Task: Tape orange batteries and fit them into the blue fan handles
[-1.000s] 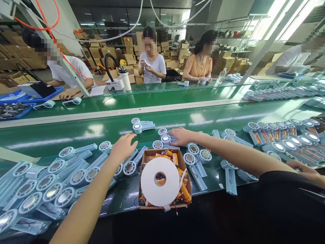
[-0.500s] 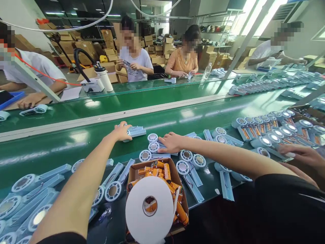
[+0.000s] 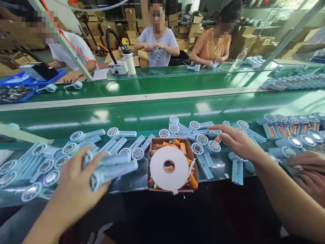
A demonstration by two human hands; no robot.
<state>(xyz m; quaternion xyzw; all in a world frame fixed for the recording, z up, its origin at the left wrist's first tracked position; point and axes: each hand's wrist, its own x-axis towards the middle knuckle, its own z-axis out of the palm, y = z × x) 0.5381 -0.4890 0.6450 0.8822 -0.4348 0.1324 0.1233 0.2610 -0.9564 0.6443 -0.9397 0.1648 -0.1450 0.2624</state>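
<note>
My left hand is at the near left, closed on two pale blue handheld fan shells, which are smeared by motion. My right hand hovers with its fingers stretched out over a cluster of fan shells to the right of a small cardboard box. It holds nothing that I can see. The box holds orange batteries, and a white tape roll lies on top of them.
Many fan shells lie at the left and in rows at the right along the green conveyor belt. Another person's hands work at the near right. Three people sit across the belt, beside a white device and a blue tray.
My left hand reached to two fan shells on the belt, took them and drew them back to the near left. My right hand left the middle cluster and moved right.
</note>
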